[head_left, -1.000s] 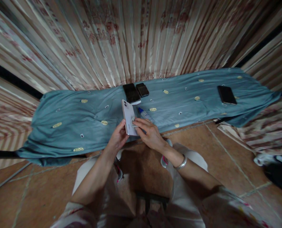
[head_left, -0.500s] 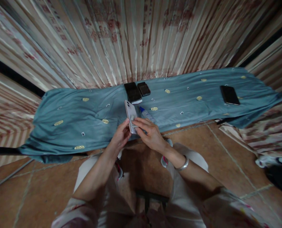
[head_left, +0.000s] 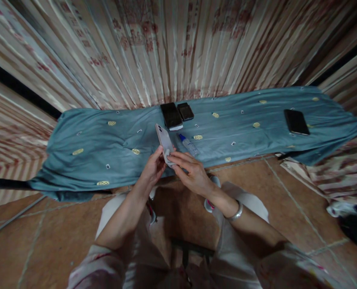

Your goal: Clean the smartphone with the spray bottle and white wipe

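Note:
My left hand (head_left: 153, 168) grips the lower end of a white phone (head_left: 163, 139), held back side up and tilted on edge over the front of a blue cloth-covered table (head_left: 106, 140). My right hand (head_left: 190, 170) presses a small pale pad (head_left: 167, 153) against the phone's back with its fingertips. A small clear bottle with a blue cap (head_left: 188, 144) lies on the cloth just right of the phone.
Two dark phones (head_left: 171, 115) (head_left: 185, 111) lie side by side at the back of the table; another dark phone (head_left: 297, 121) lies far right. A striped curtain (head_left: 178, 52) hangs behind. Tiled floor and my knees are below; dark things (head_left: 355, 228) sit on the floor at right.
The white phone has turned more on edge and lifted slightly. My right fingers have kept rubbing the pad over its back. Everything on the table stays put.

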Demonstrator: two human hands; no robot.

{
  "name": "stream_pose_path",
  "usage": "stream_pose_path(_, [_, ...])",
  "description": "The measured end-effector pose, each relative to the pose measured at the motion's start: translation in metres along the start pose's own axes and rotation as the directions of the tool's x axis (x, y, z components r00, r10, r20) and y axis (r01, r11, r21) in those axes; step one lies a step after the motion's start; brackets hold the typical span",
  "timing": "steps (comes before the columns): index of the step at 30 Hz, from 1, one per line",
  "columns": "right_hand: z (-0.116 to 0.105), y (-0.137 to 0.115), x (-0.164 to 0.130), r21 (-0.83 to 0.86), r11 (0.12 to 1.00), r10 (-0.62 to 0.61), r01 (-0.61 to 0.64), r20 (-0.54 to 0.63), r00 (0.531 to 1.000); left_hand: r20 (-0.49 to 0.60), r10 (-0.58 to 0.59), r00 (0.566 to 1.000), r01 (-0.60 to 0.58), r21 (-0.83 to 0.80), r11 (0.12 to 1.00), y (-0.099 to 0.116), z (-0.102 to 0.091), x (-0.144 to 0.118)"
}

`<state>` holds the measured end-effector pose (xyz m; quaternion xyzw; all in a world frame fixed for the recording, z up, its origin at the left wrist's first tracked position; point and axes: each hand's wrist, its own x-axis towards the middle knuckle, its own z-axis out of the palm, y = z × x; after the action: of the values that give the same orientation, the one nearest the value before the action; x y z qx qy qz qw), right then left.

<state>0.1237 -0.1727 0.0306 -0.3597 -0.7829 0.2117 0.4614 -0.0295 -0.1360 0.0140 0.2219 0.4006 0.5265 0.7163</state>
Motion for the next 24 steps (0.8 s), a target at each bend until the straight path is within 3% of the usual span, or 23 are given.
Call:
stream_pose_path(15, [0.002, 0.012, -0.001, -0.030, 0.996, 0.089, -0.088, 0.027, 0.996, 0.015, 0.107, 0.994, -0.106, -0.031, 0.994, 0.010, -0.001, -0.001])
stream_pose_path(21, [0.006, 0.017, -0.003, 0.097, 0.970, 0.224, -0.224, 0.008, 0.975, 0.019, 0.135, 0.991, -0.134, -0.054, 0.990, 0.014, -0.001, 0.001])
stream_pose_path(24, [0.010, 0.023, -0.003, 0.242, 0.900, 0.366, -0.362, 0.029, 0.930, 0.001, 0.131, 0.991, -0.130, -0.051, 0.990, 0.014, -0.002, 0.001])
